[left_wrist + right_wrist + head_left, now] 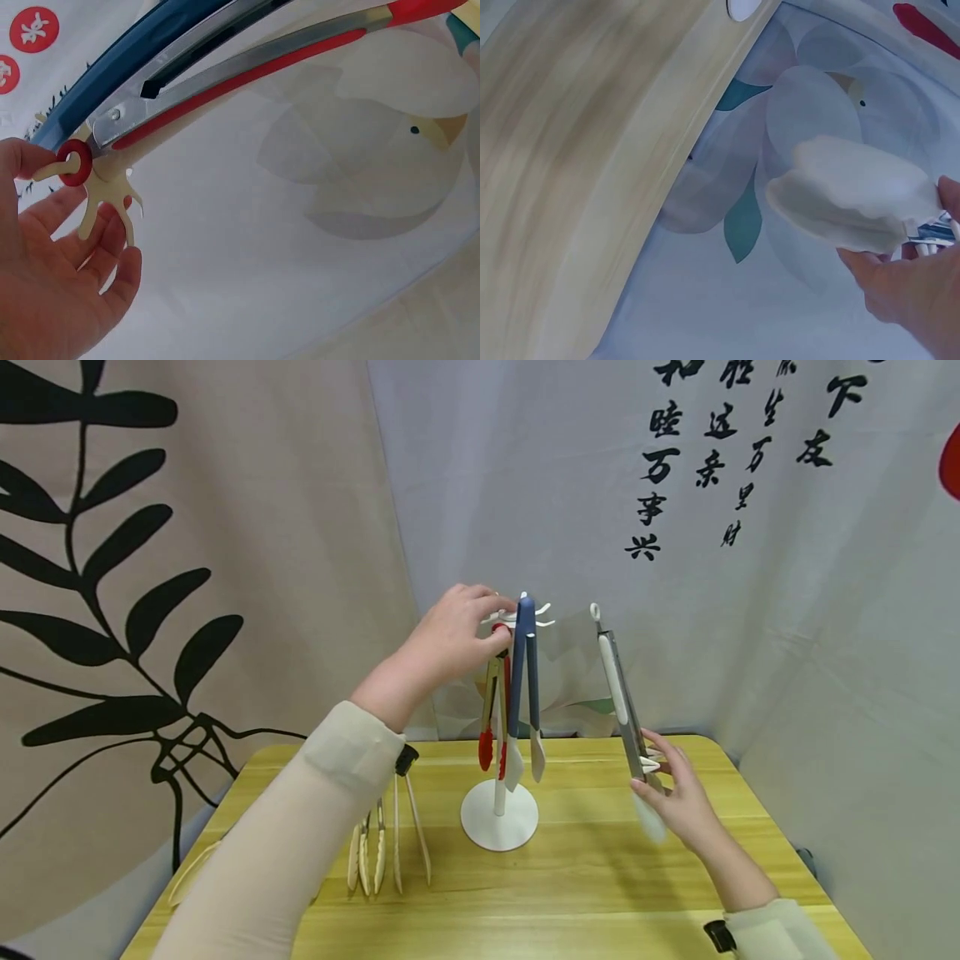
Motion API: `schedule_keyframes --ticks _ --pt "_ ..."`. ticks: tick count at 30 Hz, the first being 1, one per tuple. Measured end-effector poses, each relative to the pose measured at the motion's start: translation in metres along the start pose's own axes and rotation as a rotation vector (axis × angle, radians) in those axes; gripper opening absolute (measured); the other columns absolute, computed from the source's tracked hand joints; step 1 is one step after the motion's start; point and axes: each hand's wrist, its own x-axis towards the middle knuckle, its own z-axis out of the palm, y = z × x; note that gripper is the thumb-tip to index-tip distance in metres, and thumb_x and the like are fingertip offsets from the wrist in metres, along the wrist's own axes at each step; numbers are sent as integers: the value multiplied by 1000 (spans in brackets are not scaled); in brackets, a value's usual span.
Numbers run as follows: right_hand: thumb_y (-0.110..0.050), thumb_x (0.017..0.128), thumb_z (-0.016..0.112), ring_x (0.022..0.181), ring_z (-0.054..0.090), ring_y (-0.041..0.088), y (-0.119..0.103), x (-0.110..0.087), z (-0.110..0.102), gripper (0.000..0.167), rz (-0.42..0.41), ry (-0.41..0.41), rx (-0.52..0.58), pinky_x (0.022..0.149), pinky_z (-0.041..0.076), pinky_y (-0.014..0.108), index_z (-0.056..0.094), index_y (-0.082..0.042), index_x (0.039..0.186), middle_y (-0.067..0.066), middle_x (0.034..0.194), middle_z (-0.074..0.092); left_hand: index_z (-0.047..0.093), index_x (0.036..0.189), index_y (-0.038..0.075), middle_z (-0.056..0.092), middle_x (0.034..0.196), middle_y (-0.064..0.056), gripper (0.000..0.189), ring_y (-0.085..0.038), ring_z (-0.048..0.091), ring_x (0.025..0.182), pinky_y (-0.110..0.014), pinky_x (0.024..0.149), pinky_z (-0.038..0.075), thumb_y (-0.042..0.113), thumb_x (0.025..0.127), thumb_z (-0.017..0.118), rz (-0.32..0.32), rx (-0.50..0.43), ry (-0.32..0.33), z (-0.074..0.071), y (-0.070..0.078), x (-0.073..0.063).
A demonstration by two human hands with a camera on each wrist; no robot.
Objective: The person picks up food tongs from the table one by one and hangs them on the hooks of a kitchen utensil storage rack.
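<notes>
A white stand (498, 827) with a round base and hooks on top holds red-tipped tongs (486, 747) and blue tongs (519, 668). My left hand (457, 631) is at the hooks. In the left wrist view its thumb is against the red ring (63, 174) of the red-tipped tongs, and its other fingers bend around the pale hooks (105, 196). Off to the right of the stand, my right hand (678, 793) grips white-and-grey tongs (617, 681) low, near their tips, with the loop end upward. Their broad white tips (847, 191) show in the right wrist view.
Several cream-tipped tongs (381, 852) lie on the wooden table (585, 893) beside my left forearm. A pale item (197, 868) sits partly hidden at the left edge. A printed curtain (517, 468) hangs behind the table.
</notes>
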Motion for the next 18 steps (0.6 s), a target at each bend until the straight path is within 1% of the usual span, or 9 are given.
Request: schedule_keyframes --ticks 3,6,12,15,18 --pt "-8 88 66 112 47 35 -4 1 3 72 -10 2 11 79 52 27 29 -19 148 19 133 34 58 130 21 52 134 -1 39 -19 40 123 -37 103 37 30 93 48 4 -10 -27 -3 -1 -1" --pt "-9 87 66 113 46 37 -7 1 5 72 -15 10 22 78 52 27 29 -18 148 20 135 33 57 131 22 52 134 -1 40 -19 41 122 -37 102 38 31 94 49 12 -15 -43 -4 -1 -1" --pt "-9 86 68 114 44 36 -13 1 10 72 -48 15 28 77 53 28 30 -16 148 20 137 33 57 132 22 54 130 0 40 -18 42 119 -36 99 39 31 94 50 32 -31 -44 -4 -4 1" --pt "-9 86 68 113 44 32 -16 2 12 71 -70 22 12 77 53 28 32 -17 147 18 136 35 57 132 21 55 129 0 40 -17 42 117 -36 97 40 30 94 50 44 -40 -41 -3 -6 1" --pt "-9 86 68 109 45 22 -17 2 13 71 -93 34 -12 79 53 29 33 -18 147 14 133 38 57 132 20 55 129 -1 40 -18 42 117 -36 98 39 28 93 50 55 -49 -38 -3 -9 2"
